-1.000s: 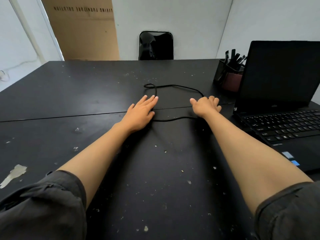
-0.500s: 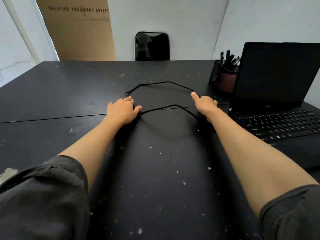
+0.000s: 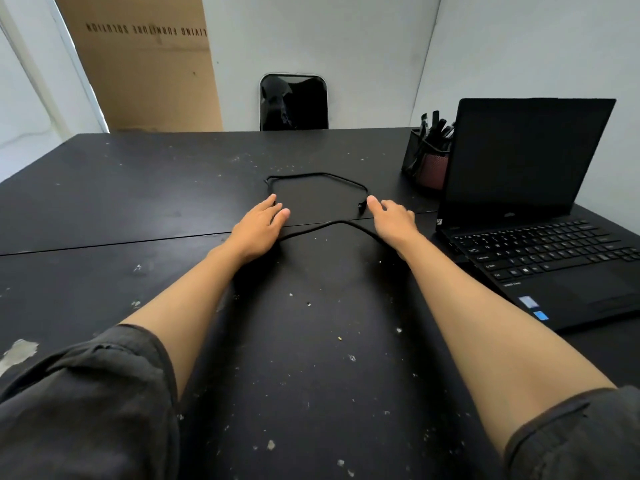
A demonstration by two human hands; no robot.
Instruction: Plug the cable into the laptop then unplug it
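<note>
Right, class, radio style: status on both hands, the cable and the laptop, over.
Left hand flat on cable, open. Right hand open, fingers beside plug end, not gripping. Cable loose on table, unplugged. Laptop open; path clear.

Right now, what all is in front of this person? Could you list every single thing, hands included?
table: one, black, paint-chipped, fills the view
cable: one, black, looped on the table between the hands, one plug end lying free by the right hand
laptop: one, black, open, screen dark, right side of the table
pen holder: one, black mesh with a reddish part, holds dark pens, left of the laptop screen
chair: one, black, behind the far table edge
cardboard sheet: one, brown, leaning on the back wall
left hand: flat on the table, over the cable
right hand: resting on the table beside the plug end
sleeves: two, dark grey, rolled up
</note>
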